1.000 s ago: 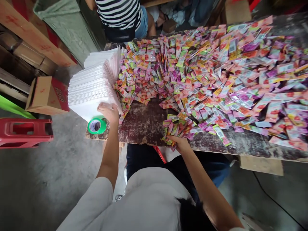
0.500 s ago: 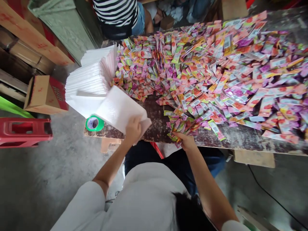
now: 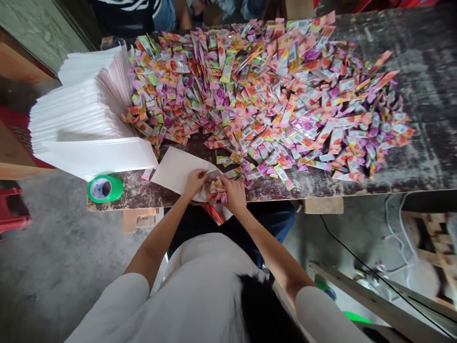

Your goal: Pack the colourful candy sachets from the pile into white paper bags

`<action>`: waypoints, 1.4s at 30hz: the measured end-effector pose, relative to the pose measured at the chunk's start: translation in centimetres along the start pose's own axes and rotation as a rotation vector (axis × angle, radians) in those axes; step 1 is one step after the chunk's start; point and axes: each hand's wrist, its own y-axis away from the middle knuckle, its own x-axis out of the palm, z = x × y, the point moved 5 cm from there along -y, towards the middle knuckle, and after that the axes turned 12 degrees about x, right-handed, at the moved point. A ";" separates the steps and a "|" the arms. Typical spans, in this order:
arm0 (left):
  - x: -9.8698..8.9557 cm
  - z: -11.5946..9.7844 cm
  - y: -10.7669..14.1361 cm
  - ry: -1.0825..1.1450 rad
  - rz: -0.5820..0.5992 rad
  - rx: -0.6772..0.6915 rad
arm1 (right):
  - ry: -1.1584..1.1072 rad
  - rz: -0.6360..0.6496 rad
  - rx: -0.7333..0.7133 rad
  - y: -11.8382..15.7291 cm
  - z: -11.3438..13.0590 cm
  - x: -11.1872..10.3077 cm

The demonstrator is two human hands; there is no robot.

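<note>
A white bag [image 3: 175, 172] lies flat at the table's front edge, its mouth facing right. My left hand [image 3: 195, 183] is closed on the bag near that mouth. In my right hand [image 3: 233, 194] is a bunch of small colourful packets [image 3: 216, 189], held at the bag's opening, partly inside it. The two hands are close together, with the packets between them. Beyond my hands spreads a large pile of the same pink, orange and purple packets [image 3: 250, 100].
A thick stack of white bags [image 3: 74, 109] stands at the left of the dark wooden table [image 3: 421, 162]. A green tape roll [image 3: 114, 188] sits at the front left corner. Across the table is a person in a striped top [image 3: 124, 19]. A red stool [image 3: 14, 209] is at far left.
The bag has come down flat onto the table. My right hand has brought the bunch of packets left to the bag's mouth. The view has shifted to the right.
</note>
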 end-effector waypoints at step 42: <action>0.8 -8.8 5.1 -0.557 -0.025 0.334 | 0.135 0.392 0.280 -8.2 0.9 -1.0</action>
